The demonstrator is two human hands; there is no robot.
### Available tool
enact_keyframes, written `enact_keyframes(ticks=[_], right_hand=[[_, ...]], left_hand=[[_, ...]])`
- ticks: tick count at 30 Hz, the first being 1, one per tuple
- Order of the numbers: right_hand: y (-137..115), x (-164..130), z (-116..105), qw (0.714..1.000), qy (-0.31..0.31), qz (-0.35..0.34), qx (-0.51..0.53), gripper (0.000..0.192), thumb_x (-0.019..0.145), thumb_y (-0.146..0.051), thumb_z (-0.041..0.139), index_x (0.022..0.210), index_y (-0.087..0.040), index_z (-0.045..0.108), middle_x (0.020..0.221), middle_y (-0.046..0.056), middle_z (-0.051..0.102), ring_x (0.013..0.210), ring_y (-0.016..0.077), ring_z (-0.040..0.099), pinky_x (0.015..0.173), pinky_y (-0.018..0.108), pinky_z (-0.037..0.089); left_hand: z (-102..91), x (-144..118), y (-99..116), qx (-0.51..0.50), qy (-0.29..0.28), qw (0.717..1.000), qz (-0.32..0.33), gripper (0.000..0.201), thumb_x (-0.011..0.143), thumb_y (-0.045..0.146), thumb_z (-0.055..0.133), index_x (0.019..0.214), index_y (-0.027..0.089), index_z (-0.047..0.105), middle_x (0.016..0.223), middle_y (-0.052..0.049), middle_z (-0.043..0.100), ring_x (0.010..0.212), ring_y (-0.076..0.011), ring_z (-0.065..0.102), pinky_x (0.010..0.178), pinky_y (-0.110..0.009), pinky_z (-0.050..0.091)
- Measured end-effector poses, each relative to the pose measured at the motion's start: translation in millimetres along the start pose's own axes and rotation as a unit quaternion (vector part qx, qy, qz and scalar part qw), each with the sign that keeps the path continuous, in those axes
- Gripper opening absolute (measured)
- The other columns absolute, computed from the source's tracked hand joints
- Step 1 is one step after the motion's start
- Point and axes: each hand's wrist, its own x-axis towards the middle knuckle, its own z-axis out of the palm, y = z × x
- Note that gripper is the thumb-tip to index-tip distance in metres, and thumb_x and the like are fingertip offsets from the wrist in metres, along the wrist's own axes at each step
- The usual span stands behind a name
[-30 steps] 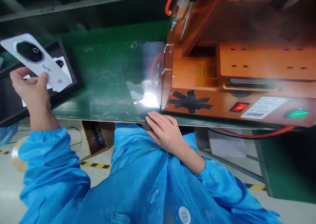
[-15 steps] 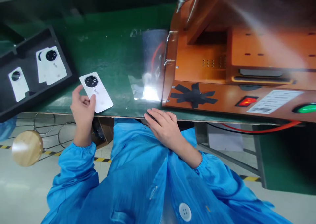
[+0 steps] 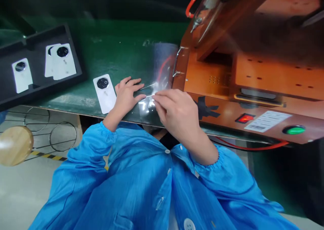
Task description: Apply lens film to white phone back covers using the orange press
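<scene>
Film (image 3: 154, 98), clear and glaring under the light, is pinched at one edge between the thumb and forefinger of the right hand (image 3: 177, 113), the other fingers being curled in beside them. It lies on the green bench (image 3: 113, 54) near the front edge, directly ahead of the person. The left hand (image 3: 126, 95) is laid flat with fingers spread, its fingertips touching the film's left side, so that the film sits between the two hands. A white cover (image 3: 105, 93) is seen just left of the left hand, lying flat close to the bench's front edge. A black tray (image 3: 76, 73) holding more covers is set further left, apart from the cover. To the right, the film is bounded closely by the orange machine (image 3: 253, 88). Open bench is left behind the hands and between cover and tray.
</scene>
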Motion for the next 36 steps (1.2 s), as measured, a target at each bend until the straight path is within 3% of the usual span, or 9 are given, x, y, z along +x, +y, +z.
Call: enact_keyframes(ticks=[5, 8, 11, 18, 27, 30, 33, 36], right_hand=[[4.5, 41.6, 42.1, 0.998, -0.039, 0.009, -0.046, 0.028, 0.106, -0.010, 0.050, 0.111, -0.017, 0.076, 0.109, 0.013, 0.076, 0.095, 0.0290, 0.068, 0.079, 0.042, 0.047], [5.2, 48.4, 64.6, 0.995, -0.073, 0.012, -0.064, 0.031, 0.106, -0.006, 0.046, 0.109, -0.016, 0.075, 0.096, 0.012, 0.075, 0.087, 0.0274, 0.066, 0.075, 0.040, 0.044], [6.7, 46.2, 70.7, 0.994, -0.071, -0.003, -0.079, 0.032, 0.108, -0.010, 0.044, 0.109, -0.017, 0.075, 0.090, 0.011, 0.074, 0.084, 0.0277, 0.065, 0.077, 0.042, 0.043], [3.0, 48.4, 55.1, 0.985, -0.100, -0.089, -0.113, 0.036, 0.109, -0.011, 0.042, 0.097, -0.017, 0.076, 0.098, 0.014, 0.074, 0.100, 0.0324, 0.061, 0.085, 0.047, 0.041], [-7.8, 51.1, 36.4, 0.960, -0.192, -0.134, -0.156, 0.036, 0.108, -0.006, 0.038, 0.111, -0.009, 0.074, 0.097, 0.016, 0.071, 0.095, 0.0313, 0.055, 0.076, 0.042, 0.033], [-8.6, 44.7, 27.7, 0.961, -0.185, -0.122, -0.165, 0.035, 0.106, -0.006, 0.040, 0.107, -0.010, 0.074, 0.095, 0.016, 0.070, 0.094, 0.0315, 0.055, 0.075, 0.042, 0.033], [-10.8, 31.3, 3.7, 0.967, -0.158, -0.087, -0.181, 0.028, 0.102, -0.008, 0.046, 0.096, -0.014, 0.072, 0.089, 0.015, 0.068, 0.088, 0.0306, 0.056, 0.074, 0.042, 0.036], [-10.3, 26.0, -25.8, 0.988, -0.085, -0.034, -0.124, 0.018, 0.102, -0.020, 0.054, 0.091, -0.019, 0.069, 0.092, 0.013, 0.069, 0.088, 0.0293, 0.060, 0.074, 0.041, 0.042]], left_hand=[[-7.4, -10.3, 1.8, -0.038, 0.028, 0.998, -0.028, 0.018, 0.092, 0.027, 0.084, 0.110, 0.027, 0.080, 0.138, -0.003, 0.077, 0.148, -0.0359, 0.051, 0.122, -0.060, 0.032], [-5.7, -11.0, 4.5, -0.058, 0.038, 0.997, -0.037, 0.007, 0.091, 0.020, 0.081, 0.096, 0.024, 0.078, 0.132, -0.003, 0.079, 0.147, -0.0349, 0.052, 0.122, -0.060, 0.031], [-2.3, -9.6, 4.4, -0.071, 0.044, 0.996, -0.042, 0.008, 0.090, 0.016, 0.079, 0.089, 0.024, 0.078, 0.130, -0.002, 0.080, 0.147, -0.0355, 0.052, 0.121, -0.061, 0.031], [3.0, -9.5, 1.3, -0.044, 0.055, 0.997, -0.042, 0.014, 0.092, 0.015, 0.074, 0.083, 0.024, 0.080, 0.128, -0.002, 0.082, 0.143, -0.0363, 0.054, 0.118, -0.063, 0.030], [3.6, -15.1, 4.4, 0.002, 0.055, 0.998, -0.011, 0.025, 0.102, 0.027, 0.063, 0.094, 0.031, 0.086, 0.131, -0.003, 0.081, 0.136, -0.0334, 0.060, 0.116, -0.063, 0.035], [-2.3, -21.8, 7.1, 0.029, 0.034, 0.999, 0.013, 0.022, 0.100, 0.033, 0.069, 0.116, 0.034, 0.083, 0.148, -0.004, 0.072, 0.143, -0.0369, 0.057, 0.123, -0.072, 0.027], [-5.8, -30.0, 9.7, 0.048, -0.003, 0.998, 0.051, 0.052, 0.096, 0.045, 0.076, 0.145, 0.030, 0.070, 0.164, -0.010, 0.057, 0.151, -0.0405, 0.051, 0.129, -0.078, 0.014], [-3.9, -32.0, 13.3, 0.056, -0.031, 0.996, 0.066, 0.073, 0.093, 0.056, 0.078, 0.156, 0.023, 0.060, 0.171, -0.016, 0.048, 0.157, -0.0432, 0.045, 0.131, -0.080, 0.009]])
